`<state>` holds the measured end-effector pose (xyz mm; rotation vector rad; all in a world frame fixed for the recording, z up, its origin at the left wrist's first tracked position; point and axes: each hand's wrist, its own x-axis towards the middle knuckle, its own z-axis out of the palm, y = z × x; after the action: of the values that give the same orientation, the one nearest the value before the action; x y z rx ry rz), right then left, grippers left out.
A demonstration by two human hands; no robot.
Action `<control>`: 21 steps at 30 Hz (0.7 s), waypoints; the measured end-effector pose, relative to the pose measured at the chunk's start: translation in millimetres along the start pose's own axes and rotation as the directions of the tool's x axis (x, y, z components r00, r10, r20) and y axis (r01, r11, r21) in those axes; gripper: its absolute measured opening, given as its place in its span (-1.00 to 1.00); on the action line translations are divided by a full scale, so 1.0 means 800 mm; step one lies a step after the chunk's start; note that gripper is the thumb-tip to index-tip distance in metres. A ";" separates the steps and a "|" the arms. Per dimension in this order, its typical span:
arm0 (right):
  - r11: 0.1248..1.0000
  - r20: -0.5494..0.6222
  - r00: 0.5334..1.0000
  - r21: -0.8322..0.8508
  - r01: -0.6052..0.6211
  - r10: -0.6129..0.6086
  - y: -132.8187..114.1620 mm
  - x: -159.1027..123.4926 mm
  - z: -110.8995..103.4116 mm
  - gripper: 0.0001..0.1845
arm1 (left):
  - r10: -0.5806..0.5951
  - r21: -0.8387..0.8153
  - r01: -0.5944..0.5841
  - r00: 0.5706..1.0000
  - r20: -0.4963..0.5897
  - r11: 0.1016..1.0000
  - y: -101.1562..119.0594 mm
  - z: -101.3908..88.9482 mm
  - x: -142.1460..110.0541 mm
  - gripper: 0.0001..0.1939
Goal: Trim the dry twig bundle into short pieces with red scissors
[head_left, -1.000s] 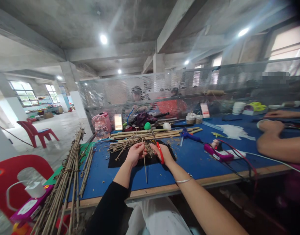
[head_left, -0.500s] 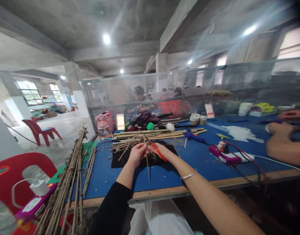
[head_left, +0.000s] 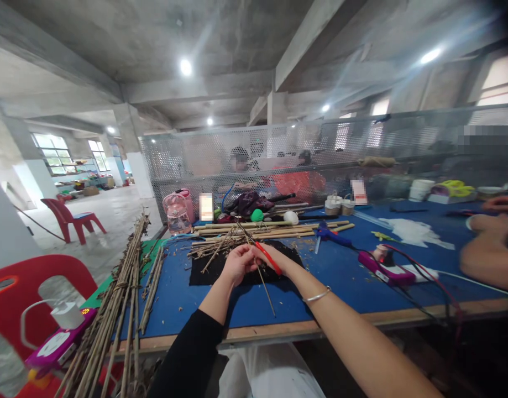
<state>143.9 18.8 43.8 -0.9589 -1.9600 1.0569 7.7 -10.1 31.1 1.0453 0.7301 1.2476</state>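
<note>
My left hand [head_left: 237,264] is closed in a pinch on a thin dry twig [head_left: 267,293], whose lower end slants down to the right over the table. My right hand [head_left: 274,256] touches it, fingers bent, with red-handled scissors [head_left: 267,257] in its grip. The scissors' blades point away from me, up and to the left. The fingertips of both hands overlap, so the exact grip is partly hidden. Under the hands lies a black cloth [head_left: 199,275]. A pile of short twigs [head_left: 208,250] sits on its far left part.
Long stalks in a bundle [head_left: 113,298] lean over the table's left edge. Behind the cloth lie several bamboo sticks [head_left: 307,228]. A blue glue gun [head_left: 334,236] and a purple power strip [head_left: 386,271] with cables are to the right. A co-worker's arm [head_left: 488,249] rests at far right.
The twig's lower end has swung to the right. My hands have come closer together, now touching. The scissors remain in my right hand.
</note>
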 end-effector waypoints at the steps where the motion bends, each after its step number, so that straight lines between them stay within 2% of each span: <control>1: 1.000 -0.009 1.000 -0.030 0.005 -0.005 0.003 0.001 -0.001 -0.57 | -0.003 0.003 0.003 1.000 -0.002 1.000 -0.001 0.000 0.000 -0.60; 9: 0.968 -0.105 0.994 -0.244 -0.064 0.039 0.016 0.003 -0.013 -0.57 | -0.045 0.057 0.048 0.997 -0.055 0.997 -0.001 0.003 0.001 -0.60; 16: 0.965 -0.150 0.989 -0.258 -0.052 0.013 0.013 -0.001 -0.012 -0.62 | -0.053 0.070 0.057 0.997 -0.052 0.996 0.001 0.006 -0.001 -0.60; 21: 0.961 -0.131 0.991 -0.273 -0.034 -0.003 0.011 -0.003 -0.009 -0.61 | -0.047 0.087 0.052 0.997 -0.053 0.995 0.002 0.006 -0.001 -0.62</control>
<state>153.8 22.6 38.8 -1.1630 -2.0255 0.7204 11.5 -12.1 34.0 1.0648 0.8521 1.2119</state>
